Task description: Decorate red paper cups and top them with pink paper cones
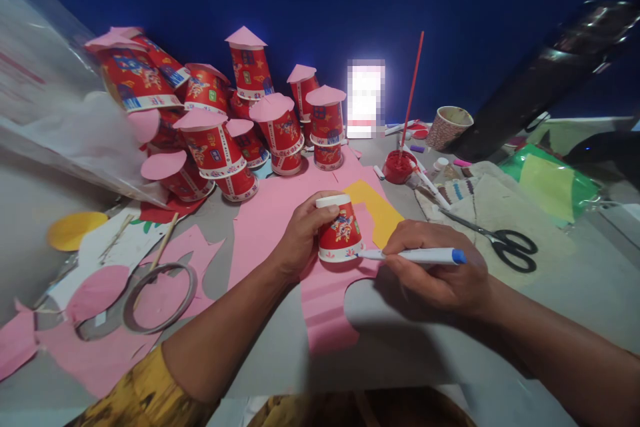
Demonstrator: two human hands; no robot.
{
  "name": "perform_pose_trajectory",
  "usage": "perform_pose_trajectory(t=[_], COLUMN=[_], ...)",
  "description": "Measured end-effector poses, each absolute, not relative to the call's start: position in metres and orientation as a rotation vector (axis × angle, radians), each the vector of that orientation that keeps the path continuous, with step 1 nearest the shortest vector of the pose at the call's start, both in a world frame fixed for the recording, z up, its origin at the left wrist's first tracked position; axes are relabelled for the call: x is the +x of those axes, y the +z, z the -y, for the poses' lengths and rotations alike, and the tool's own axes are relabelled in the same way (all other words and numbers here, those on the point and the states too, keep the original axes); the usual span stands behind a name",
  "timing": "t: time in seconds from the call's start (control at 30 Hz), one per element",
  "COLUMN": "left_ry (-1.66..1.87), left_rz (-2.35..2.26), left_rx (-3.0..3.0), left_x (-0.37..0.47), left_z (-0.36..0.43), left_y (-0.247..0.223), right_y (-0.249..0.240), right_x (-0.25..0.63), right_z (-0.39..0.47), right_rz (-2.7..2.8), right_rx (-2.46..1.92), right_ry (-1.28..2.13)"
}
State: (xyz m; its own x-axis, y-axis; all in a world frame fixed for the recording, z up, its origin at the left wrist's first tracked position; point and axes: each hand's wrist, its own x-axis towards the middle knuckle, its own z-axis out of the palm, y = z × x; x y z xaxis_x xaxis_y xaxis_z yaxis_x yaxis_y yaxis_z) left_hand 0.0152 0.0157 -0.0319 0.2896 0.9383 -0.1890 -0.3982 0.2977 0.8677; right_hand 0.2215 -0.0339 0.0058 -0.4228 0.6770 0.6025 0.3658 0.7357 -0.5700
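My left hand (303, 233) grips a red printed paper cup (344, 225) that is turned upside down, its white rim band facing down. Small pink and blue marks show on that band. My right hand (435, 267) is closed around a white marker (423, 255) with a blue end. The marker's tip meets the right side of the cup's rim band. Beneath the cup spreads a cut sheet of pink paper (270, 207), and a yellow paper piece (383, 207) lies just behind.
Several red cups with pink cone tops (215, 140) stand stacked at the back left. A tape roll (191, 293) lies among pink scraps on the left. Black-handled scissors (515, 250), a red paint pot (399, 170) with a brush, and a patterned cup (450, 128) are on the right.
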Motion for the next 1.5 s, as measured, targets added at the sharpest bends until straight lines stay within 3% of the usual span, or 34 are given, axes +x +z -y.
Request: perform_pose_trajectory(t=[1.5], left_ry=[1.029], left_rz=[-0.811], left_rx=[0.814], left_x=[0.0169], left_z=[-0.0129], left_y=[-0.0276], right_y=[0.0012], right_x=[0.2168], right_z=[0.0344], right_rz=[2.032], right_rx=[-0.765], right_ry=[0.429])
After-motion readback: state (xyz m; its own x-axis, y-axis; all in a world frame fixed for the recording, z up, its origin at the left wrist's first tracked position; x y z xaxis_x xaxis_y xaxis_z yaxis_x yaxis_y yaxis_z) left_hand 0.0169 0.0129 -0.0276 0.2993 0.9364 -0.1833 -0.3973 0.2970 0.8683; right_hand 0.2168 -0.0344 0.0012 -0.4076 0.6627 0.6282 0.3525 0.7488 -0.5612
